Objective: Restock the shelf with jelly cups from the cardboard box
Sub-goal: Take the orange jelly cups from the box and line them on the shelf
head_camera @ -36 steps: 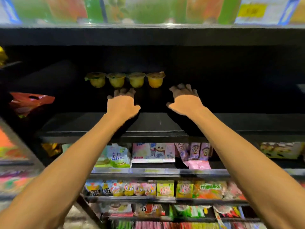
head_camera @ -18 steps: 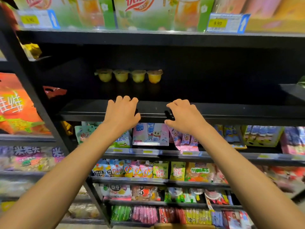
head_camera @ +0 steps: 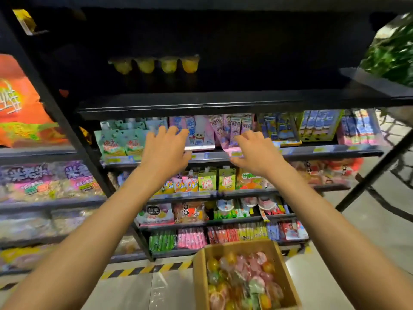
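The black shelf [head_camera: 201, 105] is the widest item in view, a deep, dark board across the upper half of the frame. Directly below it sit several tiers of snack packets [head_camera: 201, 135], tightly faced along their front edges; the print is too blurred to read.

Further below the black shelf, on the floor and slightly right of its centre, stands an open cardboard box [head_camera: 237, 246]. It is filled with mixed jelly cups [head_camera: 241, 278] in yellow, pink, green and orange. Striped floor tape [head_camera: 145, 270] runs just left of the box.

Both hands are raised just under the black shelf's front lip, in front of the first tier beneath it. The left hand [head_camera: 166, 151] is held palm-away with fingers spread and holds nothing. The right hand [head_camera: 257, 153] is beside it, apart, with fingers loosely extended, likewise empty.

At the back of the black shelf, left of centre, four yellow jelly cups [head_camera: 154, 64] stand upright in a single row — side by side, close together.
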